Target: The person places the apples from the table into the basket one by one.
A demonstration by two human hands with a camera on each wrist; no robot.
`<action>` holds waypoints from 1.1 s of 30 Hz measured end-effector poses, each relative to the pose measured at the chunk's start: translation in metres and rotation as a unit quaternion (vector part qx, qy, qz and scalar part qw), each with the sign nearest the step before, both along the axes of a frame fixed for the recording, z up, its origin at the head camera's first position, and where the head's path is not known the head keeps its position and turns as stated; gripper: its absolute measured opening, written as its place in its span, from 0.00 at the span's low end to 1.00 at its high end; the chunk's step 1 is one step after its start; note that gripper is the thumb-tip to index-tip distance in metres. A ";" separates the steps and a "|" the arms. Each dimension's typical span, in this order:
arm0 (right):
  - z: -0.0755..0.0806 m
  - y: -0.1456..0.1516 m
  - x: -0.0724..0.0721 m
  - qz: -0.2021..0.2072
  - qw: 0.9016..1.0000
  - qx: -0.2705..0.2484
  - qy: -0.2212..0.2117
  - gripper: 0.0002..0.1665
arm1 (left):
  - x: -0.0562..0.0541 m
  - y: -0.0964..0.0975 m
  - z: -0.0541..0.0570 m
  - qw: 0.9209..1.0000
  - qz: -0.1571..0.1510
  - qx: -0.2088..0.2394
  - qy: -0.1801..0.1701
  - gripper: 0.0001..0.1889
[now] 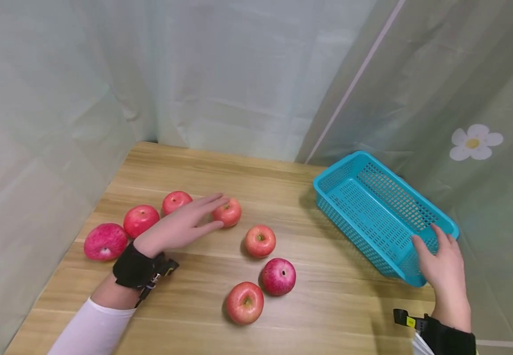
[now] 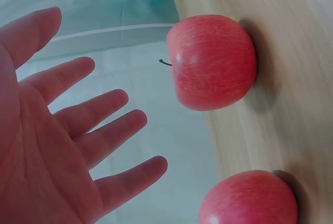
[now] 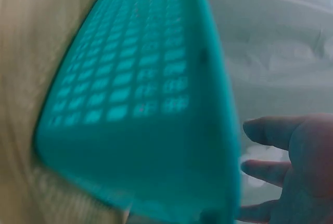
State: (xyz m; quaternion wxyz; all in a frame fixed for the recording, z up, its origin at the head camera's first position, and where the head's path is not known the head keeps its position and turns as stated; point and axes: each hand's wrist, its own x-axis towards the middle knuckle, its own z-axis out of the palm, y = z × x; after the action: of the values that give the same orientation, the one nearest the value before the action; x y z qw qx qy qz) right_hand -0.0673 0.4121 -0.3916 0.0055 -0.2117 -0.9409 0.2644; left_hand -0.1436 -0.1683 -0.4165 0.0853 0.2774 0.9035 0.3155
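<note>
My left hand (image 1: 184, 224) hovers palm down over the table with its fingers straight and spread, holding nothing. Its fingertips overlap a red apple (image 1: 231, 214) in the head view; the left wrist view shows a gap between the fingers and an apple (image 2: 213, 63) with a short stem. By the near right corner of a blue plastic basket (image 1: 349, 231) is my right hand (image 1: 447, 268), thumb and fingers parted and loosely extended over the rim. Seen from the right wrist, those fingers (image 3: 270, 130) stand beside the basket's rim. No apples show inside the basket.
Left of my left hand lie more apples, among them a darker one (image 1: 105, 241). Three others, a light red one (image 1: 260, 241), a magenta one (image 1: 278, 276) and a nearer one (image 1: 245, 303), sit mid-table. Curtains (image 1: 238, 74) hang behind the wooden table (image 1: 327, 305).
</note>
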 end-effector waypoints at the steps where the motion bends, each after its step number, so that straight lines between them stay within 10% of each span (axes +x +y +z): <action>1: -0.002 0.003 0.001 -0.009 1.000 -0.004 -0.005 0.47 | 0.001 -0.001 -0.001 1.000 -0.001 0.001 0.002 0.37; 21: -0.034 0.020 0.000 -0.131 0.981 -0.138 -0.035 0.54 | 0.005 -0.008 -0.009 1.000 0.009 -0.004 0.000 0.37; 33: -0.044 0.024 0.000 -0.193 0.958 -0.208 0.045 0.48 | 0.007 -0.010 -0.009 1.000 0.017 -0.006 -0.001 0.37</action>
State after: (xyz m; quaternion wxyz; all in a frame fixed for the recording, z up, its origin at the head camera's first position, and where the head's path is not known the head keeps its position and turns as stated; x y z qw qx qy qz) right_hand -0.0676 0.4362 -0.4354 0.0546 -0.3732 -0.8050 0.4579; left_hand -0.1363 -0.1785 -0.4252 0.0825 0.2616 0.9096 0.3121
